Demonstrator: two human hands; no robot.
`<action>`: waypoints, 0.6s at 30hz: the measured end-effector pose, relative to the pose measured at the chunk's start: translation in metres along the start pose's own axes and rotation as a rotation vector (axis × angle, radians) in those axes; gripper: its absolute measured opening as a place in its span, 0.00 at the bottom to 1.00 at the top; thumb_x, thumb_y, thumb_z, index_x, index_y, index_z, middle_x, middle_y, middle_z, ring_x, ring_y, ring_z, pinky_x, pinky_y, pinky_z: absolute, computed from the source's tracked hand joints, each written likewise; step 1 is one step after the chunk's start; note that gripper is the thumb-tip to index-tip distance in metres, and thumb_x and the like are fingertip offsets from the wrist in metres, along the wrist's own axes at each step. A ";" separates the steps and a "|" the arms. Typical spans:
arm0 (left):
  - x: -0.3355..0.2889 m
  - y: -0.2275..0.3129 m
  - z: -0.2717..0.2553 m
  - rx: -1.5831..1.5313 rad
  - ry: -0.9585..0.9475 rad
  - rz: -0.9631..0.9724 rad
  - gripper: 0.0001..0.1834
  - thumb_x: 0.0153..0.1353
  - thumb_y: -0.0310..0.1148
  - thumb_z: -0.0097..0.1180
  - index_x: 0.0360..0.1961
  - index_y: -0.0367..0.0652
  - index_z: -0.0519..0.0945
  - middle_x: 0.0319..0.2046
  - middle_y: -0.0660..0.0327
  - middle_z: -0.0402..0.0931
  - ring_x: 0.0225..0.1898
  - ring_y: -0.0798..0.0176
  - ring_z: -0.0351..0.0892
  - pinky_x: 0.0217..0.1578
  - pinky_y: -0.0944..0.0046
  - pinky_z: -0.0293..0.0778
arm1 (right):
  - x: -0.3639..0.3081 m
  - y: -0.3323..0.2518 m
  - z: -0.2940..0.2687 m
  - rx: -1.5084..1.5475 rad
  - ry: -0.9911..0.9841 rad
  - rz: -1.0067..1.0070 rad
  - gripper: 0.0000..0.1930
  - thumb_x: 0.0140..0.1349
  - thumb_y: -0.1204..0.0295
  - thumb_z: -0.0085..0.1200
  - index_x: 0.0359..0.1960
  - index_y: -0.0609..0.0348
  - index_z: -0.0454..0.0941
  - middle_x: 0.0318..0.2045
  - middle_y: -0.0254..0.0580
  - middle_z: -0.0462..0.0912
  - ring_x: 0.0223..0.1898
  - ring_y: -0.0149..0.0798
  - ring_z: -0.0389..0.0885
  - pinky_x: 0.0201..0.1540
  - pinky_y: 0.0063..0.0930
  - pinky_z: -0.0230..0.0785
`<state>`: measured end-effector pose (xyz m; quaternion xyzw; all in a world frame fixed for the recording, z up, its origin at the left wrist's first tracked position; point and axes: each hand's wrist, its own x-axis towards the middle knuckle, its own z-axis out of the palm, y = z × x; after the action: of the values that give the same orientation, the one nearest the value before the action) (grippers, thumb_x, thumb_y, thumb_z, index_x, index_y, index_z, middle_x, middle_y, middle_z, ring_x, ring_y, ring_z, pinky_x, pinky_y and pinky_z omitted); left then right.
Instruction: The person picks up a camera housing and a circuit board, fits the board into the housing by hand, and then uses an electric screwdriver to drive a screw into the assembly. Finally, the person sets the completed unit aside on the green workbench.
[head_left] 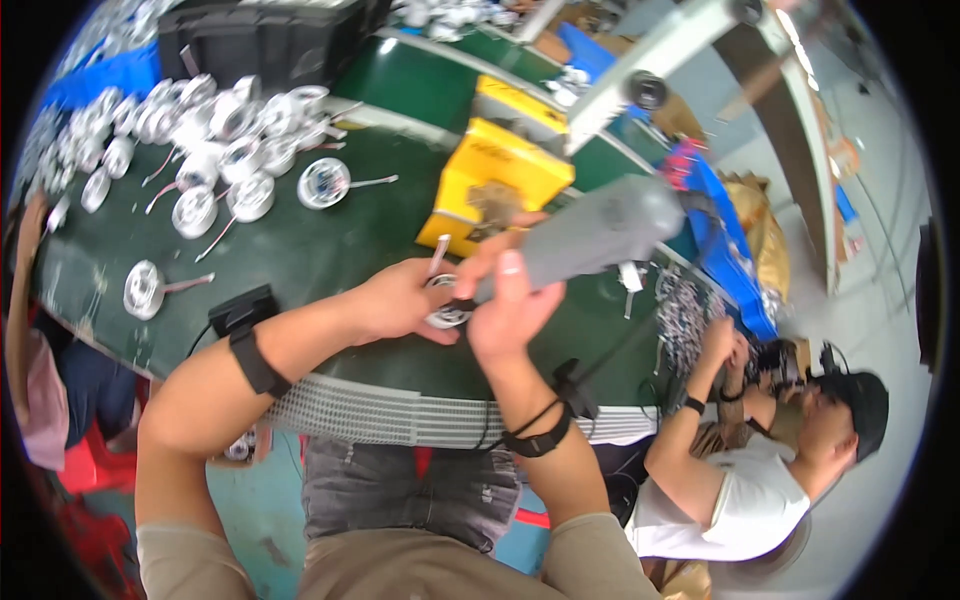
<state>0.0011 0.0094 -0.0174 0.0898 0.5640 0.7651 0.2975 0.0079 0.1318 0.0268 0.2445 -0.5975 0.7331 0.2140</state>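
Note:
My left hand point(398, 300) is closed on a small round white motor-like part point(447, 316) with a short pale lead sticking up. In my right hand point(512, 315) is a thick grey cylindrical tool, which looks like an electric screwdriver point(605, 228). Its dark front end points down-left and meets the round part between my hands; the exact contact is hidden by my fingers. Just beyond my hands stands a yellow parts box point(450, 185) with brownish small pieces in its open front. Similar round parts with leads lie to the left, including one loose part point(325, 183).
A heap of round white parts point(215, 130) covers the far left of the green table point(310, 255), before a black crate point(265, 45). White framing point(600, 115) rises beyond the yellow box. At right a co-worker point(740, 480) handles small parts near a blue bin point(715, 230). Another person point(45, 400) sits left.

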 end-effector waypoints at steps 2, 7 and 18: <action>0.001 -0.003 -0.002 -0.010 -0.042 0.026 0.16 0.69 0.28 0.42 0.54 0.32 0.69 0.48 0.50 0.73 0.41 0.57 0.81 0.42 0.61 0.84 | -0.003 -0.002 0.003 0.037 0.016 0.088 0.18 0.64 0.69 0.46 0.49 0.71 0.61 0.20 0.39 0.73 0.16 0.29 0.71 0.23 0.22 0.66; -0.012 0.024 -0.008 0.401 0.023 -0.027 0.15 0.65 0.28 0.48 0.51 0.34 0.73 0.43 0.47 0.77 0.37 0.56 0.83 0.37 0.62 0.82 | -0.005 0.002 -0.031 0.054 -0.137 0.036 0.26 0.68 0.59 0.45 0.57 0.69 0.58 0.34 0.44 0.76 0.34 0.34 0.77 0.40 0.27 0.70; -0.052 0.082 -0.065 1.279 1.168 0.677 0.16 0.57 0.35 0.59 0.45 0.39 0.78 0.36 0.50 0.78 0.35 0.43 0.79 0.37 0.52 0.75 | 0.043 0.025 -0.262 -1.441 0.693 0.416 0.46 0.45 0.50 0.70 0.60 0.65 0.63 0.53 0.61 0.74 0.55 0.59 0.72 0.59 0.46 0.63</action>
<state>-0.0170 -0.0875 0.0453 -0.0031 0.8826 0.2786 -0.3786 -0.0684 0.3852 -0.0095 -0.3081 -0.8544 0.2287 0.3504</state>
